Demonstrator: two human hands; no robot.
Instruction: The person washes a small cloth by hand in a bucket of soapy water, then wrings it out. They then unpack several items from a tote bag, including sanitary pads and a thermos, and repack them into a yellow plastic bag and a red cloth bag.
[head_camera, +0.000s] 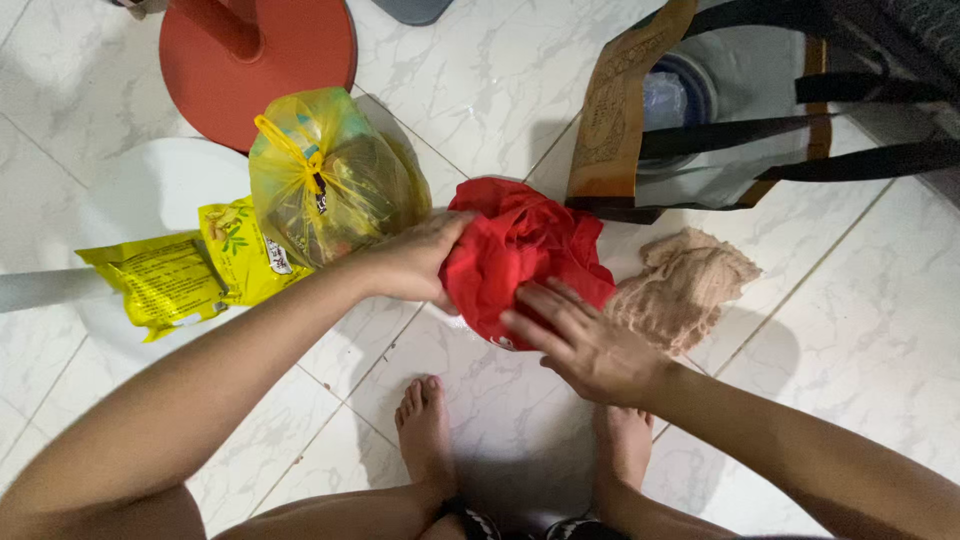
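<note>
- Head view, far left: two yellow packets (190, 272) lie flat on the white marble-tile floor (880, 330), touching each other.
- A tied yellow plastic bag (330, 180) stands just right of them, in front of a red round base (265, 50).
- The left hand (415, 262) grips the left edge of a crumpled red plastic bag (520, 245), fingers curled into it, just beside the yellow bag.
- The right hand (585, 345) presses on the red bag's near side, fingers spread open and flat.
- A beige cloth (685, 285) lies touching the red bag's right side.
- A large tote bag (720, 110) with black straps gapes open behind them.
- Bare feet (425, 425) stand below.
</note>
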